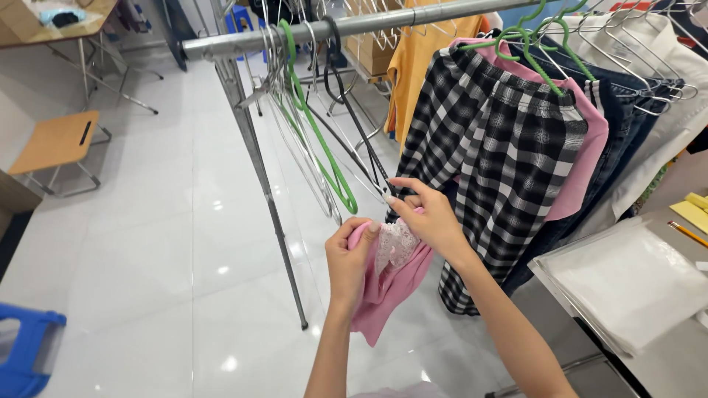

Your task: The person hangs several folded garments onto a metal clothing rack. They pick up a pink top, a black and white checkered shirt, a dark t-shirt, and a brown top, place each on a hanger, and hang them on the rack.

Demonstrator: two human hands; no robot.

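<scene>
Over white floor tiles we grip a pink garment, left hand closed, right hand pinching its lace; rail at twelve o'clock, stool at ten.

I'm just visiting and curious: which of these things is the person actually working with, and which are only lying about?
In use: pink garment, held by left hand and right hand; metal hanger; clothes rail.

Lying about: checked trousers, wooden stool, blue stool, pencil.

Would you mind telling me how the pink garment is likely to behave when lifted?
Probably floppy: the pink garment sags below the left hand. Likely light, since fingertip grips hold it. Its lace trim, by the right hand, may snag.
</scene>
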